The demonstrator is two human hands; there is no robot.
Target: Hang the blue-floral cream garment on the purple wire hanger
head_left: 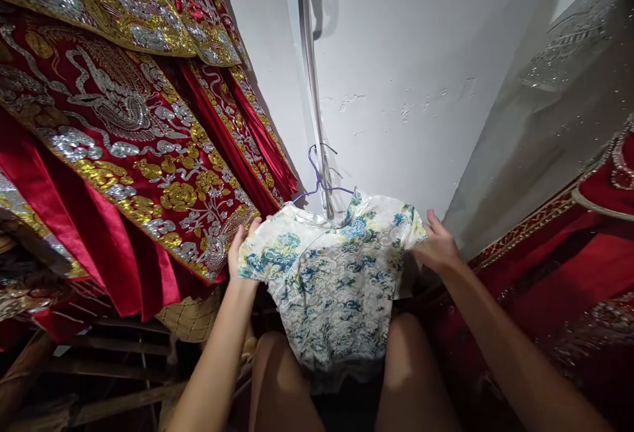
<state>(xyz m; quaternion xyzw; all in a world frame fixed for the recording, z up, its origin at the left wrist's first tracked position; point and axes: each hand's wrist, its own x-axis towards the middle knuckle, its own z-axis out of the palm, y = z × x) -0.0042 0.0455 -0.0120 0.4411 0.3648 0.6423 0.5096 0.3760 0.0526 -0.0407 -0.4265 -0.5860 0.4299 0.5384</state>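
A short-sleeved white blouse (pixel 341 273) with blue, green and yellow flowers hangs in front of me on a thin purple wire hanger (pixel 317 181). The hanger's hook is up against a narrow metal strip. At the sleeve on the left is my left hand (pixel 238 253), its fingers stretched out and partly hidden behind the cloth. My right hand (pixel 438 245) touches the edge of the other sleeve, thumb raised away from the fabric and the other fingers partly out of sight. Both sleeves are spread outward between my hands.
Red garments (pixel 123 115) with gold and silver embroidery hang close on the left. A white wall (pixel 396 55) with peeling marks carries the upright metal strip (pixel 308 69). More red beaded fabric (pixel 559 273) lies at right. Below left are a woven basket (pixel 191 316) and wooden slats (pixel 113 346).
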